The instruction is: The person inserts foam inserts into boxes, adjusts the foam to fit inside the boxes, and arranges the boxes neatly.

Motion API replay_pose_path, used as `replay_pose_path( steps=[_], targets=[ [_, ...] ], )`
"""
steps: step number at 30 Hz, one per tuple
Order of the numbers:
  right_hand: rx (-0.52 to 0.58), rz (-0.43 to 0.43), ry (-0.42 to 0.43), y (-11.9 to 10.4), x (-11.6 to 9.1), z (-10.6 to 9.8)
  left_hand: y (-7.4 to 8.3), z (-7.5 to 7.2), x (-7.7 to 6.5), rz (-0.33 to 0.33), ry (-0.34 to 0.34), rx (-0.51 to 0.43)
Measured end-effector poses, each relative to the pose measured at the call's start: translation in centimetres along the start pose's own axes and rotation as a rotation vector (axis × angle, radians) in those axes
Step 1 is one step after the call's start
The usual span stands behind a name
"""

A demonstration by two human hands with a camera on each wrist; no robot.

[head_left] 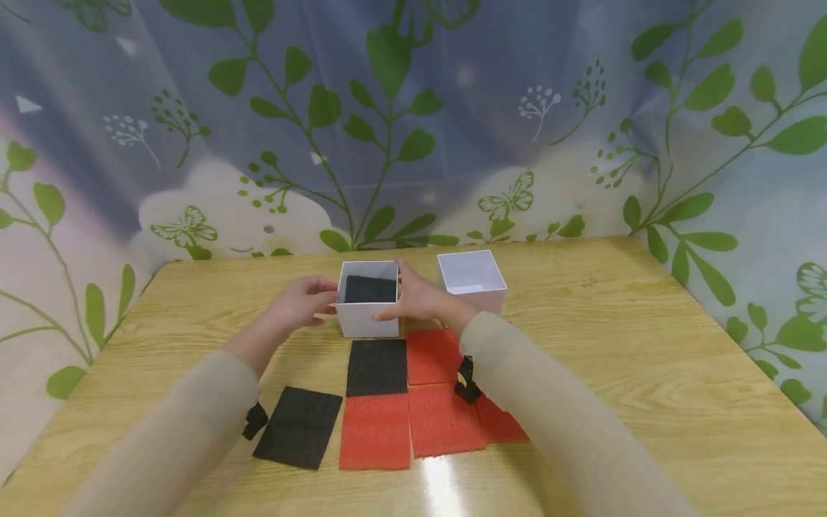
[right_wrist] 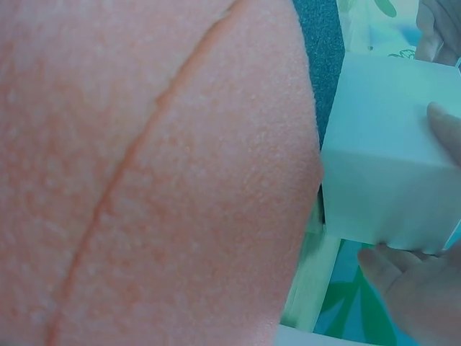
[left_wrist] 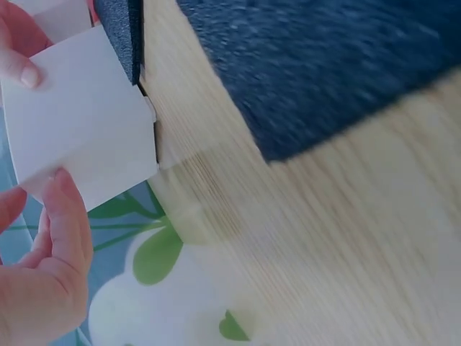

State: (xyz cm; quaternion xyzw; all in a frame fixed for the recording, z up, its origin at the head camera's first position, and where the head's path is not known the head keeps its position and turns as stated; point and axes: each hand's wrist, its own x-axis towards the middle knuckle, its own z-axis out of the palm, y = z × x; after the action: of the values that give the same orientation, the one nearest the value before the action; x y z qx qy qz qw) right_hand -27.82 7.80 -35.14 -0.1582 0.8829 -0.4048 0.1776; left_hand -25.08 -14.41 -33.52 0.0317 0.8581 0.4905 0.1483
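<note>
A white open-topped box (head_left: 368, 318) stands toward the back of the wooden table, with a black textured cloth piece (head_left: 371, 289) inside it. My right hand (head_left: 418, 294) grips its right side, thumb on the front face and fingers farther back. On the other side my left hand (head_left: 302, 301) has loosely bent fingers whose tips touch the box wall, as the left wrist view shows. A black square (head_left: 377, 368) lies right in front of the box. Beside it are several red squares (head_left: 375, 432), partly covered by my right forearm.
A second white box (head_left: 473, 273) stands to the right, partly behind my right hand and wrist. Another black square (head_left: 298, 428) lies at the front left, slightly turned. A leaf-patterned curtain (head_left: 413, 194) hangs behind the wooden table (head_left: 633, 345).
</note>
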Motion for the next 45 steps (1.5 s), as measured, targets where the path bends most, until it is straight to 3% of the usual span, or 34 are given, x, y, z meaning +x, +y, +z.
replay_pose_path(
  steps=[14,29,38,45],
  targets=[
    [-0.060,-0.038,-0.007,0.2,0.3,-0.2,-0.6,-0.8,-2.6,0.118,-0.152,0.150],
    [-0.074,-0.020,-0.020,0.2,0.4,-0.1,-1.0,-1.2,-5.3,0.247,-0.193,0.316],
    [-0.068,-0.013,-0.034,0.1,0.4,0.0,-1.8,-1.6,-7.2,0.279,-0.193,0.529],
    [-0.070,-0.010,-0.024,0.2,0.4,0.0,-2.4,-1.8,-8.3,0.302,-0.199,0.602]
  ],
)
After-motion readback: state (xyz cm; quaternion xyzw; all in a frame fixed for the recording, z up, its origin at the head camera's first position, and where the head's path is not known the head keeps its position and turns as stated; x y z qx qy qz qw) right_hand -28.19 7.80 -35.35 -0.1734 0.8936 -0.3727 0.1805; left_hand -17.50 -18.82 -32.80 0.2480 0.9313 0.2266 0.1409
